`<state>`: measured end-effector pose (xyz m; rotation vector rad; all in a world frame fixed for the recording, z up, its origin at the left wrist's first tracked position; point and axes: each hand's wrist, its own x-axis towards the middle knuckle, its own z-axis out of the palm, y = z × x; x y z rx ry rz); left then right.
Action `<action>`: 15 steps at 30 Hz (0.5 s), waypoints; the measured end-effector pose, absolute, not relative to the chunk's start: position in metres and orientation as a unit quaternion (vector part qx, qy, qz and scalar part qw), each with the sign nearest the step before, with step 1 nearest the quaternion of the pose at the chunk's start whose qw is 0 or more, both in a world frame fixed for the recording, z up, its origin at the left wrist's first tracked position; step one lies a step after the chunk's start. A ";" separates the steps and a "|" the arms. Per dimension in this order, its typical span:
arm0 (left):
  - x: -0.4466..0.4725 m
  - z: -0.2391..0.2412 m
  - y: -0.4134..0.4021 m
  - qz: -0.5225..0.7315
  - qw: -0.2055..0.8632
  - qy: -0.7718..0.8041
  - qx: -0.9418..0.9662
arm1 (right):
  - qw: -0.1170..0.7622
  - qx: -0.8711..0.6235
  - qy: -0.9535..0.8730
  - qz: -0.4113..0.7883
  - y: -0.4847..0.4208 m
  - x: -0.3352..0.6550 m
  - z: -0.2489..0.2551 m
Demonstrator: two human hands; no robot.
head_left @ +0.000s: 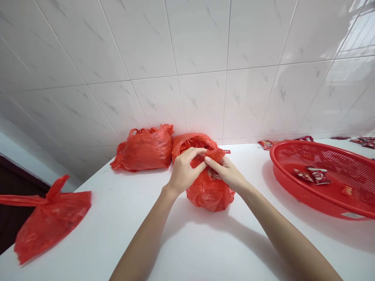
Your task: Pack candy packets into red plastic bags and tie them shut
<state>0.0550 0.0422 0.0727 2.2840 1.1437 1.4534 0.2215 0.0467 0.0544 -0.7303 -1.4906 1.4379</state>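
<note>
A red plastic bag [209,197] stands on the white table in front of me, its mouth gathered between my hands. My left hand [186,168] pinches the bag's upper edge from the left, thumb and fingers together. From the right, my right hand [225,171] grips the same edge, its thumb close to the left thumb. What the bag holds is hidden behind the red film. Just behind and to the left, touching or nearly so, lies another full red plastic bag [143,150].
A knotted red bag [55,218] lies at the table's left edge. On the right, a red plastic basket [307,193] holds a few small wrapped snacks [319,175]. More packets [266,144] lie behind it along the tiled wall [202,105].
</note>
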 end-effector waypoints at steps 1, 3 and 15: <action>0.055 0.073 0.043 0.495 0.087 0.390 0.771 | 0.454 -0.294 -0.604 0.586 0.047 0.222 0.054; 0.053 0.073 0.044 0.489 0.091 0.401 0.769 | 0.453 -0.293 -0.597 0.594 0.047 0.222 0.055; 0.024 0.088 0.058 0.389 0.416 0.458 0.682 | 0.431 -0.300 -0.581 0.622 0.049 0.225 0.057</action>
